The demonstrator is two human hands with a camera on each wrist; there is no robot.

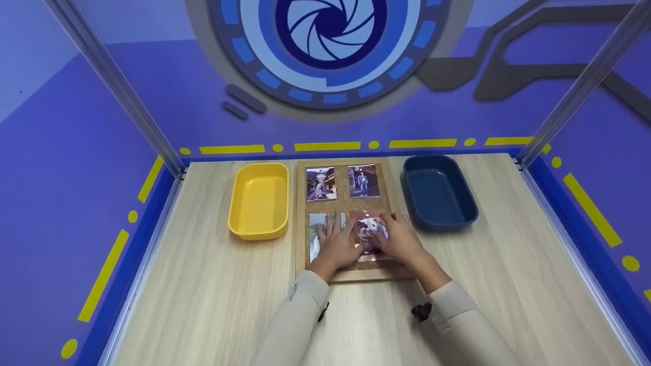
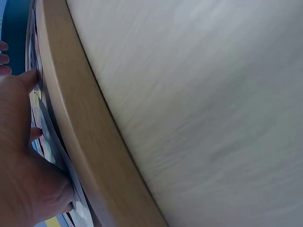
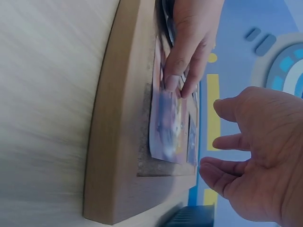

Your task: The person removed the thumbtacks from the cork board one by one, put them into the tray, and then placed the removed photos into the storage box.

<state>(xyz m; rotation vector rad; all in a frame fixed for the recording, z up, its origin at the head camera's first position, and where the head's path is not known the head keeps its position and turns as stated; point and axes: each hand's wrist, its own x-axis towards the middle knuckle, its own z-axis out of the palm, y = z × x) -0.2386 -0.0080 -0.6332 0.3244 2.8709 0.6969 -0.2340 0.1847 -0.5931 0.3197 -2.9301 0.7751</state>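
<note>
A wood-framed cork board (image 1: pixel 328 206) lies on the table with several photos on it. My left hand (image 1: pixel 336 249) rests across its lower part, fingers spread over the lower left photo (image 1: pixel 315 241). Its thumb reaches the lower right photo (image 1: pixel 368 224), which shows a white-faced animal. In the right wrist view, the left hand (image 3: pixel 196 35) touches that glossy photo (image 3: pixel 165 125) with its thumb tip. My right hand (image 1: pixel 404 241) is over the same photo's right side in the head view. The right wrist view shows this right hand (image 3: pixel 265 156) with loosely bent fingers, holding nothing.
A yellow tray (image 1: pixel 259 235) stands left of the board and a dark blue tray (image 1: pixel 442 223) stands right of it. Two more photos, a left one (image 1: pixel 321 184) and a right one (image 1: pixel 364 181), lie on the board's upper half. Purple panels (image 1: pixel 168 101) enclose the table.
</note>
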